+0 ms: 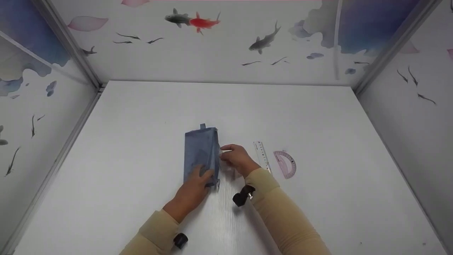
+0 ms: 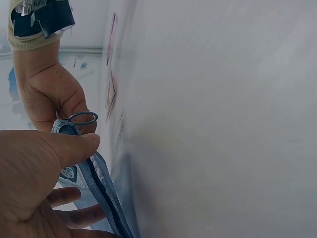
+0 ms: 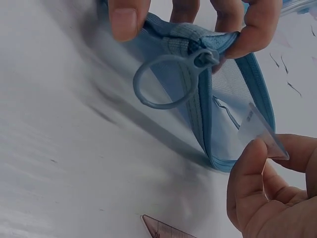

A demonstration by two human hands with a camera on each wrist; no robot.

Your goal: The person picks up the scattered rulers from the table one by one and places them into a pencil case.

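Blue mesh pouch (image 1: 201, 152) lies at bench (image 1: 141, 141) centre, left hand (image 1: 193, 189) gripping its zipper end at 6 o'clock. Right hand (image 1: 238, 158) pinches a clear plastic piece (image 3: 265, 131) at the pouch's 3 o'clock edge. Ruler (image 1: 262, 156) and pink protractor (image 1: 286, 164) lie further out at 3 o'clock.

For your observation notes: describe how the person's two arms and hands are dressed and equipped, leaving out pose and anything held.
Both arms wear long beige sleeves with ribbed cuffs. The left hand and right hand are bare, with no gloves. A small black camera is strapped at each wrist: the left wrist camera and the right wrist camera. No rings or watch are visible.
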